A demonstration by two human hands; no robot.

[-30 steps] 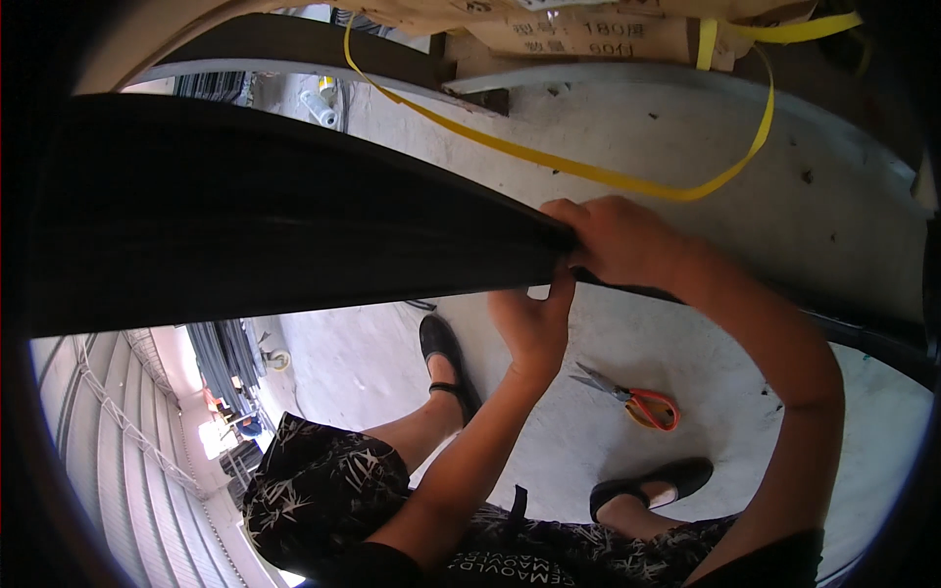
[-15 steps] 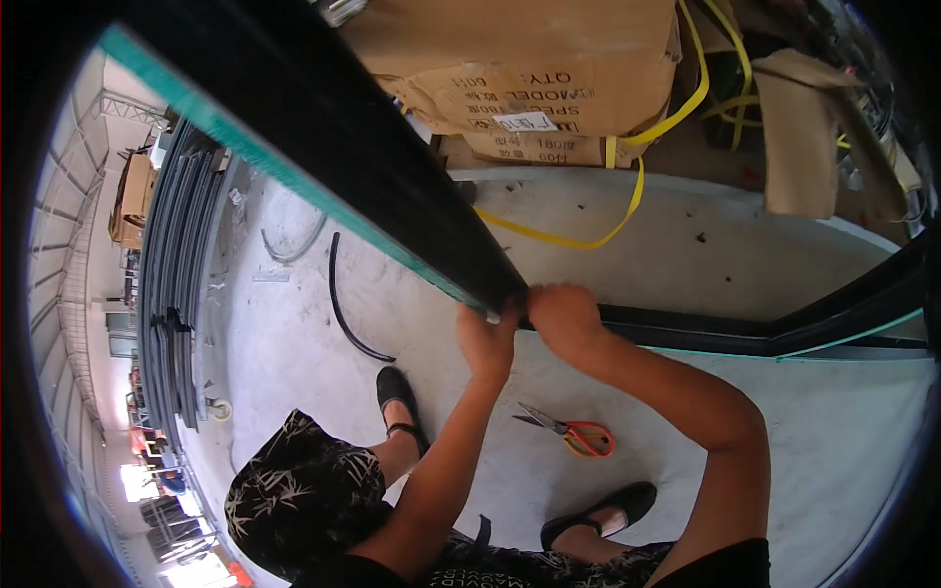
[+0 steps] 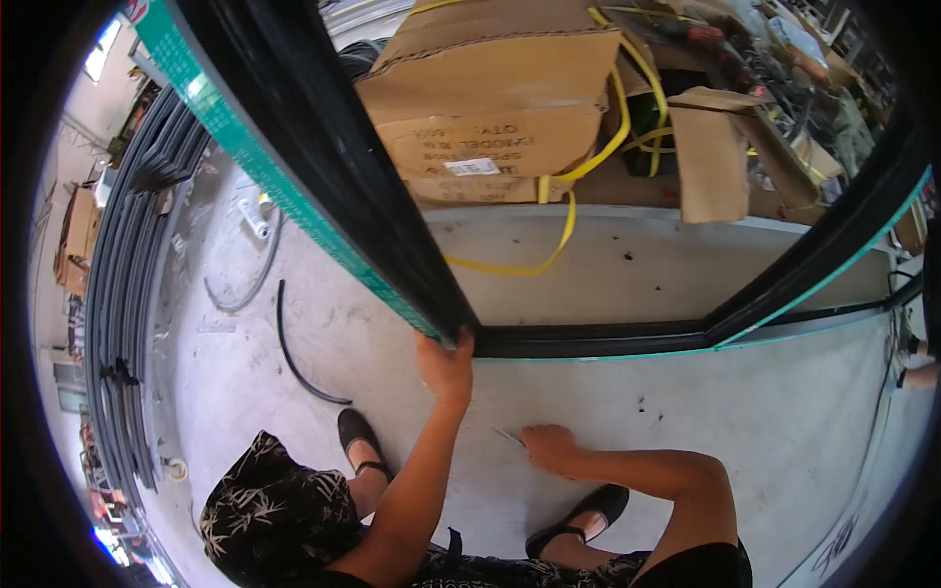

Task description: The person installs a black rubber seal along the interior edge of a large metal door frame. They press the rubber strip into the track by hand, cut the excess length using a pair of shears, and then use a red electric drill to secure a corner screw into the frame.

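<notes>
A large black frame with a green taped edge stands on the concrete floor. Its left bar slants down to a corner where it meets the bottom bar. My left hand grips the frame at that corner. My right hand is down on the floor below the bottom bar, its fingers curled over scissors. Only a thin metal tip shows at the hand's left. The scissors' handles are hidden under the hand.
Cardboard boxes with a loose yellow strap stand behind the frame. A black rubber strip lies on the floor at left. Long black profiles are stacked along the left. My feet in black shoes are below.
My right hand has left the frame corner and dropped to the floor onto the orange-handled scissors. The left hand stays on the frame, which now stands steeper in view.
</notes>
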